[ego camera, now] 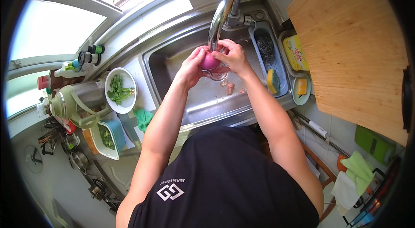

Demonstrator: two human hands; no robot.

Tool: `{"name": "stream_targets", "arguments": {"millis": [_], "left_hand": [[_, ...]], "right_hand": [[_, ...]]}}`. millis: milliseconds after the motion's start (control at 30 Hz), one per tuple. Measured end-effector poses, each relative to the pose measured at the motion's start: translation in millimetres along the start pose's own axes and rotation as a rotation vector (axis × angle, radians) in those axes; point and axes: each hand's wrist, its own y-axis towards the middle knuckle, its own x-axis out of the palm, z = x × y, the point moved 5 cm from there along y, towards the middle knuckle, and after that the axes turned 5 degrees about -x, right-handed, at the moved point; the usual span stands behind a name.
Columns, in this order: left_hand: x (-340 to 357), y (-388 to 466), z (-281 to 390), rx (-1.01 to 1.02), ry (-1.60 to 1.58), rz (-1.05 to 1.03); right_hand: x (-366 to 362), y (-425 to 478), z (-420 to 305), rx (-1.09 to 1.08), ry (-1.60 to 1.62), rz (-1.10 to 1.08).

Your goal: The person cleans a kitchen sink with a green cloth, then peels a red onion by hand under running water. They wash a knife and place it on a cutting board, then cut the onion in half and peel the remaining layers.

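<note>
A peeled purple-red onion (pixel 210 62) is held between my two hands, just under the mouth of the curved chrome faucet (pixel 216 22). My left hand (pixel 192 67) grips its left side, with the thumb on top. From the right, the thumb and fingers of my right hand (pixel 234 58) touch it. Water runs down beside the onion over the stainless steel sink (pixel 207 100). Several brownish scraps (pixel 230 88) lie on the wet sink bottom below my hands.
Right of the basin are a grey-blue caddy (pixel 283 80) with a scouring sponge (pixel 272 81), and a large wooden board (pixel 353 46). To the left stand a white bowl of leafy greens (pixel 134 98), a green cloth (pixel 143 119) and a vacuum jug (pixel 94 93).
</note>
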Motion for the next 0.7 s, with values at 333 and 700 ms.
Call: {"name": "stream_targets", "arguments": {"millis": [333, 700], "left_hand": [[2, -4, 6, -0.034, 0.269, 0.045], [-2, 13, 10, -0.043, 0.249, 0.015]], "right_hand": [[6, 8, 17, 0.198, 0.133, -0.241], [10, 23, 27, 0.232, 0.230, -0.321]]}}
